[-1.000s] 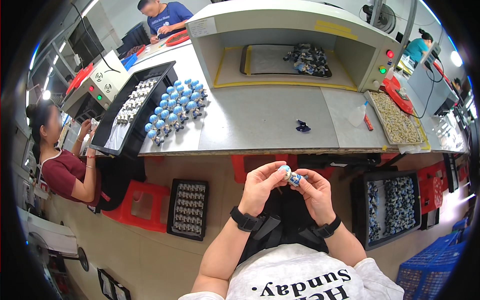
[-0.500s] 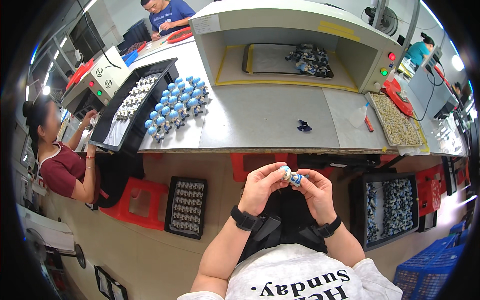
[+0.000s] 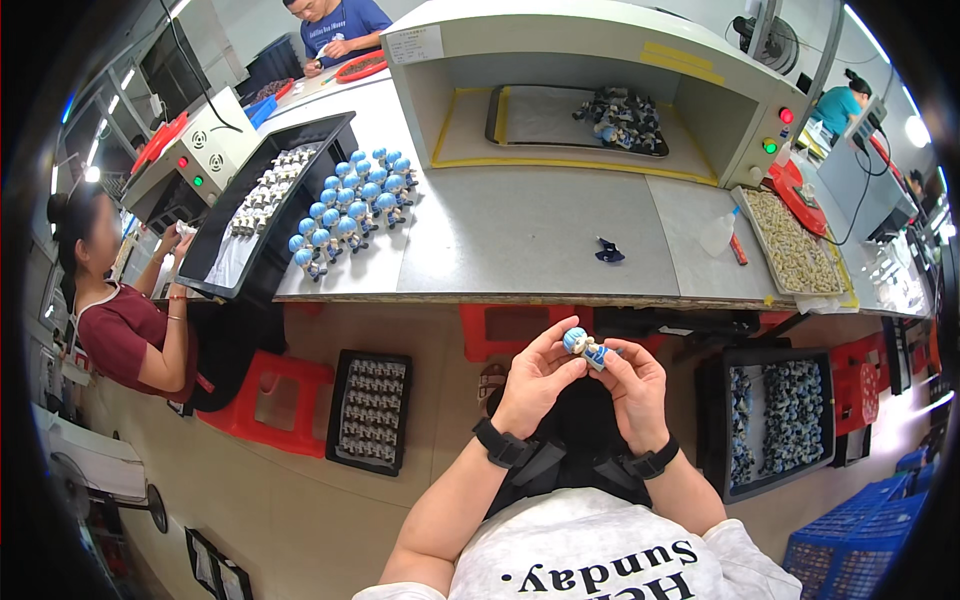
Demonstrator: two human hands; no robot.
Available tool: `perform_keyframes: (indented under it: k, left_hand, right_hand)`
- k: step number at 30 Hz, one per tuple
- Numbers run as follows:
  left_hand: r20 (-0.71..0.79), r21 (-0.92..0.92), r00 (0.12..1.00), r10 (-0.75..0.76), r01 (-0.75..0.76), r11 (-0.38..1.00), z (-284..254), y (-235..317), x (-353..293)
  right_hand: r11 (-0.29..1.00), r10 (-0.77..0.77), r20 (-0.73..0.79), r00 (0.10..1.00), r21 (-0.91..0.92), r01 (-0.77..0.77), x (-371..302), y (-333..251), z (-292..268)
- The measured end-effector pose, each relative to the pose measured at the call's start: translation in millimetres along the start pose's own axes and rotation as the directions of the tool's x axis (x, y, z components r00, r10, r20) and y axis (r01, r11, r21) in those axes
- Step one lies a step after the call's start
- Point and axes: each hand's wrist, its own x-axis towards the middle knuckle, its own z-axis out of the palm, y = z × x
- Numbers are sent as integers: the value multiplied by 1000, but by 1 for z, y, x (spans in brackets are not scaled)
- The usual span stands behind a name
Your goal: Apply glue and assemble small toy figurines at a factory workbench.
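A small toy figurine (image 3: 587,347) with blue hair and a blue-and-white body is held in front of my chest, tilted, its head toward the left. My right hand (image 3: 636,392) pinches its body between thumb and fingers. Around the head sit the thumb and forefinger of my left hand (image 3: 538,385), closed loosely on it. On the bench beyond lies a small dark blue piece (image 3: 609,250). Rows of blue-haired figurines (image 3: 355,205) stand at the bench's left, beside a black tray (image 3: 228,285) of white-and-grey figure parts.
A box-shaped machine (image 3: 590,45) on the bench holds a tray (image 3: 530,120) with a pile of dark parts. Right of it are a clear bottle (image 3: 717,235) and a tray of small pale pieces (image 3: 790,240). A co-worker (image 3: 135,320) sits at left. Floor crates (image 3: 775,487) stand below.
My left fingers have loosened and spread a little around the figurine's head, showing more blue hair. My right hand keeps its grip. The co-worker at left has moved their hands slightly.
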Motion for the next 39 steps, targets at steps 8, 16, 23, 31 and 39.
perform_keyframes:
  k: [8,16,23,31,39]
  left_hand:
    - [-38,-85,996,-84,81,993,1,7,3]
    - [18,-154,975,-220,220,963,-21,6,6]
    - [84,-169,965,-248,259,951,-19,6,6]
    - [157,-219,954,-255,285,933,-18,8,14]
    - [157,-364,971,-182,228,903,-18,12,8]
  right_hand:
    - [1000,3,0,1000,-13,-3,2,-4,-3]
    - [983,-15,113,993,-178,35,12,-16,1]
    - [984,17,116,993,-175,4,14,-16,-6]
    - [974,94,117,989,-214,-67,24,-31,-6]
    - [384,-785,-104,611,-855,348,115,-85,-77]
